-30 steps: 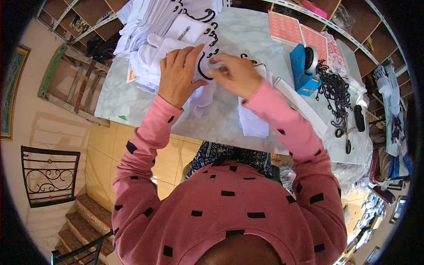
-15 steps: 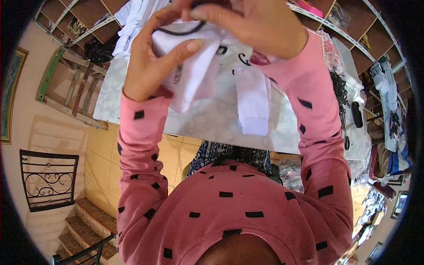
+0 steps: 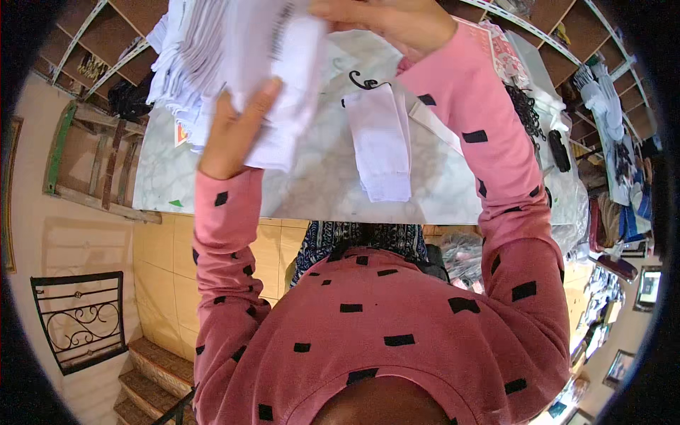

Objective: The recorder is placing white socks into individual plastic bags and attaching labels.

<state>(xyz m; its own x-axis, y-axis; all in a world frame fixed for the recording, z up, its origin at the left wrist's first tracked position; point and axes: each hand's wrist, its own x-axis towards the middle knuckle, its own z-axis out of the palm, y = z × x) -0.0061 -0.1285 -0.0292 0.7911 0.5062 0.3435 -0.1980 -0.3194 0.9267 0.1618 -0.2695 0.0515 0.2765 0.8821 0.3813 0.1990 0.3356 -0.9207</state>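
A pair of white socks (image 3: 292,92) with dark print hangs upright over the table, slightly blurred. My left hand (image 3: 239,131) grips it from the left side, thumb across the front. At its upper right edge, my right hand (image 3: 397,23) pinches the fabric near the top of the picture; some of its fingers are hidden. Below and to the right, another folded pair of white socks (image 3: 381,145) lies on the marble-patterned table (image 3: 312,198), with a black plastic hook (image 3: 365,81) at its top end.
A tall stack of white socks (image 3: 185,71) stands at the table's left. Black hooks (image 3: 524,106) are heaped along the right side, near a black oblong object (image 3: 559,150). Shelves (image 3: 545,42) line the back, and a wooden frame (image 3: 92,156) stands left of the table.
The held socks have swung more upright and moved slightly left. The black loop seen near my fingers is out of sight now. My right hand has shifted up, and the whole view has moved slightly.
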